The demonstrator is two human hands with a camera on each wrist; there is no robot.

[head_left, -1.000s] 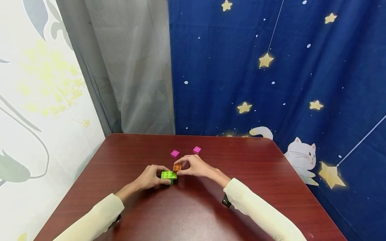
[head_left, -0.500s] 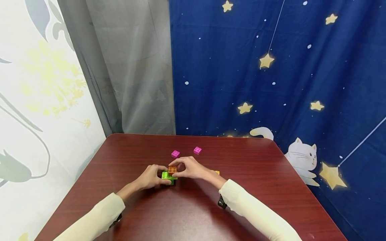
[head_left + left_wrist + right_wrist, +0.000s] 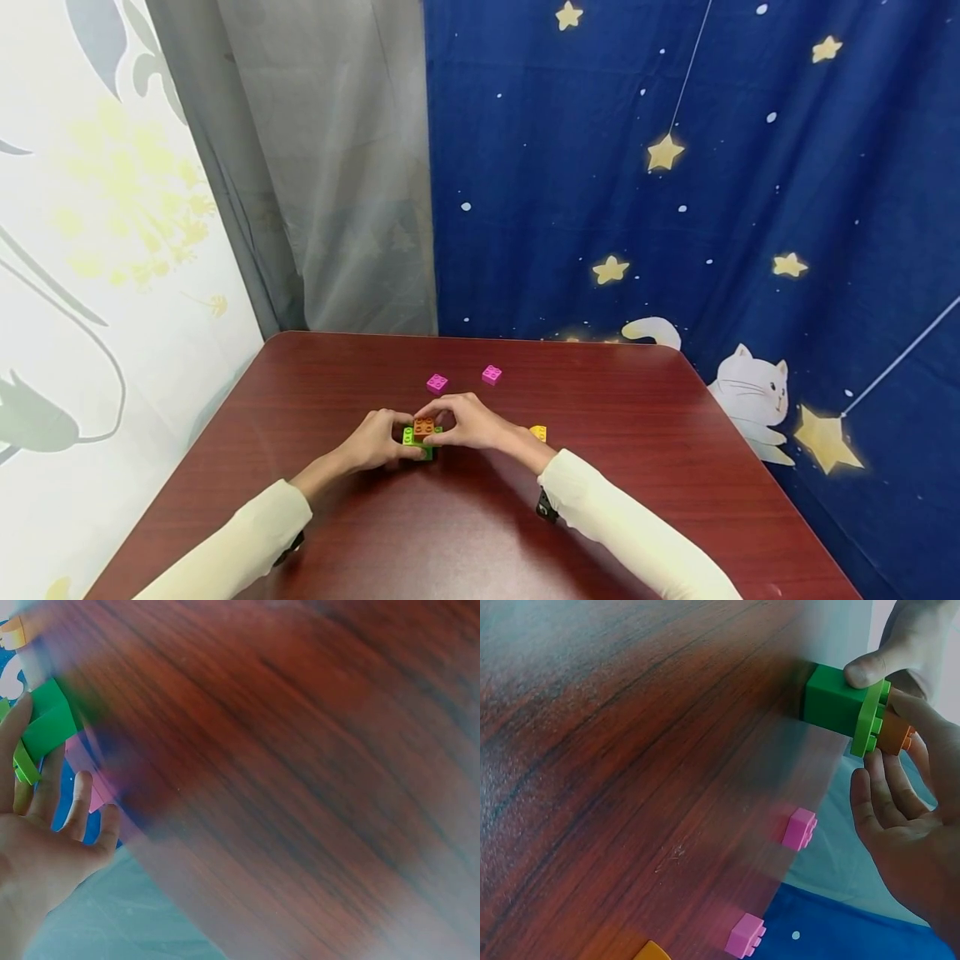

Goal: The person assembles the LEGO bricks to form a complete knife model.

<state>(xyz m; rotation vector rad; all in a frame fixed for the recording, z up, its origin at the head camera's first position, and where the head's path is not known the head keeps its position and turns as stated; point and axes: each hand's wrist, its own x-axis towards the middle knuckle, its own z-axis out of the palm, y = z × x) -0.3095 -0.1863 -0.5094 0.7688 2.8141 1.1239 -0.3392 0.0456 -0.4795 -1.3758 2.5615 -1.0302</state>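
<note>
In the head view my left hand grips a small stack from the left, its thumb on the near side. The stack is a dark green brick standing on the table with a thin lime green plate brick on top. My right hand pinches an orange brick between thumb and fingers from the right. That orange brick sits against the studs of the lime plate, over its middle; whether it is fully pressed down I cannot tell. The left wrist view shows the left hand beside the green brick.
Two pink bricks lie farther back on the dark red table. Behind the right wrist, a yellow brick is partly hidden. Grey and blue star-patterned curtains hang past the table's far edge.
My right hand has moved left with the orange brick, from the lime plate's right end to over its middle, and lower. The left hand stays put. The yellow brick has come into sight.
</note>
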